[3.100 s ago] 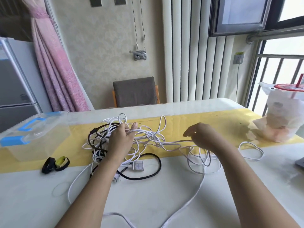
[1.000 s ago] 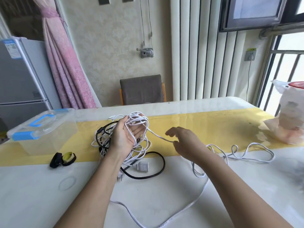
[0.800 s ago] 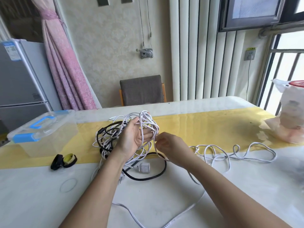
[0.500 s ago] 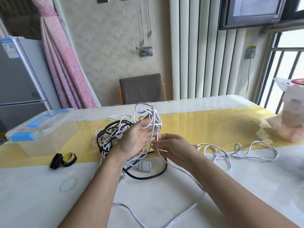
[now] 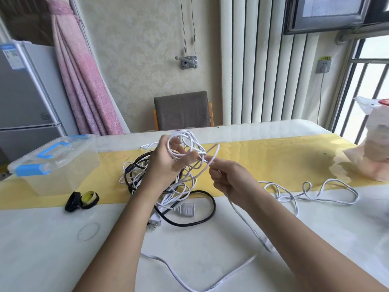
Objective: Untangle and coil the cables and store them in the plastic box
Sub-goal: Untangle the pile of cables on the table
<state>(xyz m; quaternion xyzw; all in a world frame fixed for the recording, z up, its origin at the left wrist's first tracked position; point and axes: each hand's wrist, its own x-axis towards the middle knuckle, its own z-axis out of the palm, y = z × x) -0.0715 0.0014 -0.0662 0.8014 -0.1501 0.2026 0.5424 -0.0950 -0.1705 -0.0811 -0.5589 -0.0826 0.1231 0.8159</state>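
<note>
My left hand [image 5: 166, 165] is raised above the table and holds a bundle of white cable loops [image 5: 187, 144] wound round its fingers. Just to its right, my right hand [image 5: 229, 180] pinches a strand of the same white cable [image 5: 212, 159]. Loose white cable [image 5: 311, 192] trails right across the table and down to the near edge. Under my left hand lies a tangle of white and black cable [image 5: 189, 222] with a white socket end [image 5: 185, 209]. The clear plastic box [image 5: 56, 163] with blue clips stands at the far left, lid on.
Black and yellow strap rolls [image 5: 82, 200] lie in front of the box. A bagged cup [image 5: 370, 148] stands at the right edge of the table. A yellow runner [image 5: 273, 157] crosses the white table; a chair [image 5: 183, 110] stands behind it.
My left hand gathered white loops off the table and lifted them. My right hand came in from the right to the bundle and now holds a strand beside it.
</note>
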